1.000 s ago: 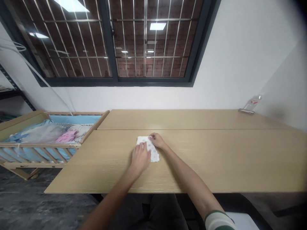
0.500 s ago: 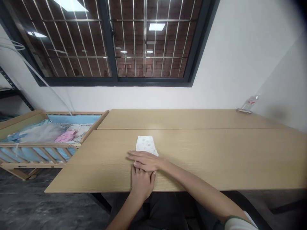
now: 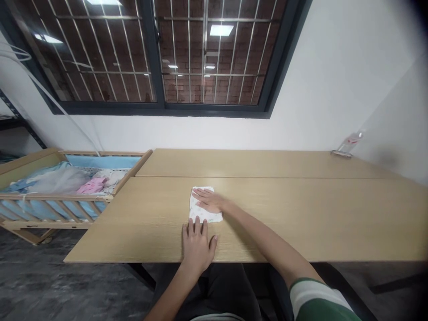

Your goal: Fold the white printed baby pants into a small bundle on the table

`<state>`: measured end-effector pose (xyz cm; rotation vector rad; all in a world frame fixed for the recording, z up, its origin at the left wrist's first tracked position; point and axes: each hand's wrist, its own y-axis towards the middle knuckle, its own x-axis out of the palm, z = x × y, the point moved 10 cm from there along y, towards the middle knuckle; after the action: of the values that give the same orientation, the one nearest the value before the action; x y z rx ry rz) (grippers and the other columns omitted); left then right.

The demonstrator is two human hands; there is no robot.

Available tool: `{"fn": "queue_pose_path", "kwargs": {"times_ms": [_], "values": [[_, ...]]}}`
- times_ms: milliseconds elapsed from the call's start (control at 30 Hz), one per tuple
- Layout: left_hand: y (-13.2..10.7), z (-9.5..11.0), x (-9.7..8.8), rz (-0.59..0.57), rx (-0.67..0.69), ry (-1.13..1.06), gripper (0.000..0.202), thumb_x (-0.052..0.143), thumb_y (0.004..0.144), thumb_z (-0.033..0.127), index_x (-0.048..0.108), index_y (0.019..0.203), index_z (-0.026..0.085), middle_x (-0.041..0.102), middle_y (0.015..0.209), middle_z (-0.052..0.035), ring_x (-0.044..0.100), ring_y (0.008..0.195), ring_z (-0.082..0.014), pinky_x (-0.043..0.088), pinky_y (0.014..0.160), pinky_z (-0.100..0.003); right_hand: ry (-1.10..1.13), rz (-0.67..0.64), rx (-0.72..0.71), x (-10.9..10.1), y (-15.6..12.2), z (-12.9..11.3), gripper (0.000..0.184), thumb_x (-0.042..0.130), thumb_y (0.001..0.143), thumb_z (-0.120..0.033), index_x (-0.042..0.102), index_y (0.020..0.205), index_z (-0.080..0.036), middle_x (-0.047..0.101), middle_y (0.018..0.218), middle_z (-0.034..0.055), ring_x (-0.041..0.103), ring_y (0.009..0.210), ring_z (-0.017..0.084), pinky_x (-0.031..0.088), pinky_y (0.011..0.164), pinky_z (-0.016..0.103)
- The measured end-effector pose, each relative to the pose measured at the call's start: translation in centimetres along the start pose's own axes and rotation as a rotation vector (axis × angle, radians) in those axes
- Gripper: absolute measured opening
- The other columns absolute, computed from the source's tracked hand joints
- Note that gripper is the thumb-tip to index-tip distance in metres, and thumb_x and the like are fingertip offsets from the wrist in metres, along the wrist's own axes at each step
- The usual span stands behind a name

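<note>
Unclenched and palm down, my right hand (image 3: 209, 201) lies flat over the far part of a white patterned cloth (image 3: 200, 214), fingers a little spread and clamped on nothing. Just nearer to me, my left hand (image 3: 196, 247) rests on the wooden table (image 3: 284, 214), its fingers likewise apart, their tips at the cloth's near edge. Well to the left of both hands stands a wooden crib (image 3: 50, 196).
</note>
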<state>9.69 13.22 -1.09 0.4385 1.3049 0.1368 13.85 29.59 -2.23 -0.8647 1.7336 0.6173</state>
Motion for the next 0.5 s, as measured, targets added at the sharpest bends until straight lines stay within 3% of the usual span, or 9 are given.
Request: {"fn": "queue_pose_path", "kwargs": {"times_ms": [233,500], "values": [[0.1,-0.1,-0.1,0.029,0.004,0.012,0.057,0.048,0.098,0.05,0.057,0.143,0.016,0.054,0.149,-0.0191,0.046,0.137,-0.0407,0.033,0.114,-0.06,-0.081,0.031,0.088,-1.2,1.0,3.2,0.064,0.019,0.106,-0.055,0.018,0.163,-0.026,0.015,0.169,0.0017,0.008,0.158,0.02,0.003,0.128,0.044],[1.0,-0.9,-0.3,-0.011,0.049,0.011,0.042,0.049,0.099,0.036,0.064,0.134,0.018,0.062,0.142,-0.0134,0.056,0.127,-0.0359,0.034,0.113,-0.059,-0.116,0.057,0.094,-1.4,1.2,3.3,0.067,0.02,0.105,-0.055,0.019,0.163,-0.022,0.017,0.17,0.0045,0.008,0.158,0.022,0.003,0.128,0.044]]}}
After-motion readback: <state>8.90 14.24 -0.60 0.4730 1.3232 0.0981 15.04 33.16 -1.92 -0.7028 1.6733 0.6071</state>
